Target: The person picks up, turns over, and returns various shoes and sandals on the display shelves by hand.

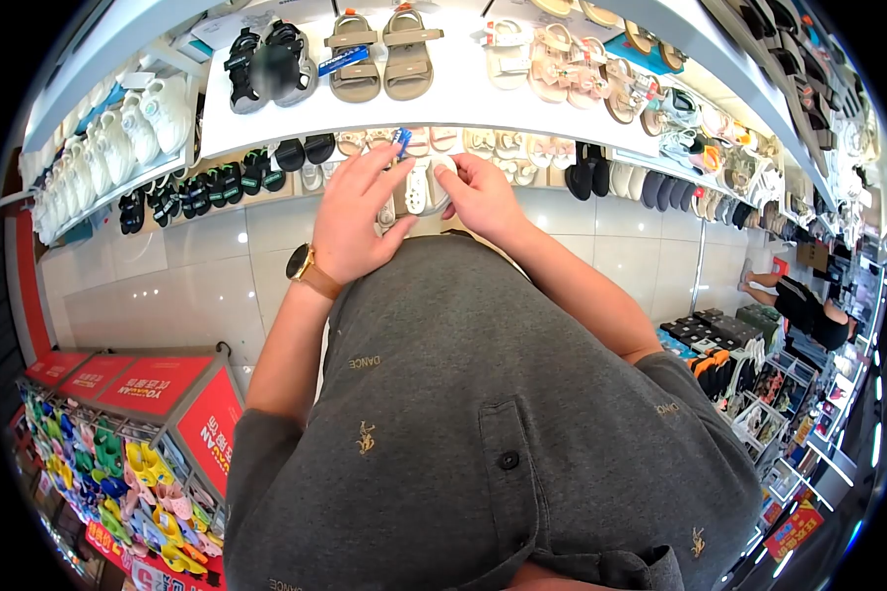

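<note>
In front of my body, my right hand grips a white sandal by its edge, thumb on top. Part of the sandal is hidden behind the fingers. To its left, my left hand has its fingers stretched out and apart, with a watch on the wrist. A small blue tag shows just beyond those fingertips; whether they touch it I cannot tell. Above both hands, a white shelf carries taupe sandals and black sandals.
White shoes line the left shelf. A lower row holds black sandals and dark slippers. A rack of colourful clogs with red signs stands at lower left. Another person is far right on the tiled floor.
</note>
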The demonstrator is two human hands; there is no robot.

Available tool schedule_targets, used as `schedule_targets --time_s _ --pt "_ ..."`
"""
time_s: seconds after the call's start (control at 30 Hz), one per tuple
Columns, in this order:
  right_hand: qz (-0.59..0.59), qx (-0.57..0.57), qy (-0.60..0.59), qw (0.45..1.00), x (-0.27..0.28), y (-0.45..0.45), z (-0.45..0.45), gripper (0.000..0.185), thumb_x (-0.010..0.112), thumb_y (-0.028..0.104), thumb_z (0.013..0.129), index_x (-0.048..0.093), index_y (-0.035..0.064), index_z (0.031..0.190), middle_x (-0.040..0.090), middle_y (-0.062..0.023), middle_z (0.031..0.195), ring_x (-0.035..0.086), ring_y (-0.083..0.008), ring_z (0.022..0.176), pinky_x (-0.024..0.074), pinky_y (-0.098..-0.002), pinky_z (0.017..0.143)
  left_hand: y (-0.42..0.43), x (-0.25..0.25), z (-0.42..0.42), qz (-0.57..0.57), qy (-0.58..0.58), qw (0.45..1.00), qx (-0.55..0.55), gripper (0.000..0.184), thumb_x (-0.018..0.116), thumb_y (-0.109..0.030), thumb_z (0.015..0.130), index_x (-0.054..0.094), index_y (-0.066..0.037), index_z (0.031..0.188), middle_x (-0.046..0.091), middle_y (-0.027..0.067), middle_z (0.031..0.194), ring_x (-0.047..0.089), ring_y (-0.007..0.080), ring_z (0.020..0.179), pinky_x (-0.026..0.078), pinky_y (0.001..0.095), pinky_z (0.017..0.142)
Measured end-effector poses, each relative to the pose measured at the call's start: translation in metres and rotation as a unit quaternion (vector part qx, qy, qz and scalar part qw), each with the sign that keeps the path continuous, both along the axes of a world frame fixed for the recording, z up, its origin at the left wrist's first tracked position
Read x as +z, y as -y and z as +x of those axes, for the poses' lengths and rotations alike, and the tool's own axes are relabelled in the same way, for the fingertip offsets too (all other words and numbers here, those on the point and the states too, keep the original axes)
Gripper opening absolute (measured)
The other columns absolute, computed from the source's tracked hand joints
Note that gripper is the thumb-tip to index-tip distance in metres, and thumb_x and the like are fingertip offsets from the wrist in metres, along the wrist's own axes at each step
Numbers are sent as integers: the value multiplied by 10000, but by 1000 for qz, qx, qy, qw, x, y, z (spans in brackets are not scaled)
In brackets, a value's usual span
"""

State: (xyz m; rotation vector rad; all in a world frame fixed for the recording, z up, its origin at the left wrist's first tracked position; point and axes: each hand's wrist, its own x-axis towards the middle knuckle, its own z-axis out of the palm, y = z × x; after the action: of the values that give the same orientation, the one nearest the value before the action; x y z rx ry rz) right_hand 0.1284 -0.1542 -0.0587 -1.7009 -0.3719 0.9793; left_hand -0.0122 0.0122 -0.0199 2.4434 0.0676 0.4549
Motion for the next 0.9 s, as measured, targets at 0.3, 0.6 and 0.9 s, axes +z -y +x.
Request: schedule_targets --time_s 0.3,0.6,0.9 --pt "-34 52 114 992 5 5 -2 281 590 235 1027 638 -37 1081 661 -53 808 619 -86 659 534 -259 568 -4 -13 6 1 5 998 -61 313 714 -156 894 698 -56 1190 709 77 1169 650 284 1098 483 416 990" --pt "-25 51 118 991 -4 11 -2 270 585 226 1022 661 -31 1053 665 -54 788 637 -103 657 552 -271 588 0 -20 22 -380 -36 922 65 249 619 -215 1024 726 -11 1117 744 70 829 704 153 720 541 270 670" --pt "46 -54 -124 990 2 11 4 274 577 236 1031 660 -22 1070 677 -53 898 664 -131 771 586 -288 641 7 8 23 106 0 989 -107 417 788 -346 823 719 -117 1165 624 110 1322 563 309 1236 434 458 1055"
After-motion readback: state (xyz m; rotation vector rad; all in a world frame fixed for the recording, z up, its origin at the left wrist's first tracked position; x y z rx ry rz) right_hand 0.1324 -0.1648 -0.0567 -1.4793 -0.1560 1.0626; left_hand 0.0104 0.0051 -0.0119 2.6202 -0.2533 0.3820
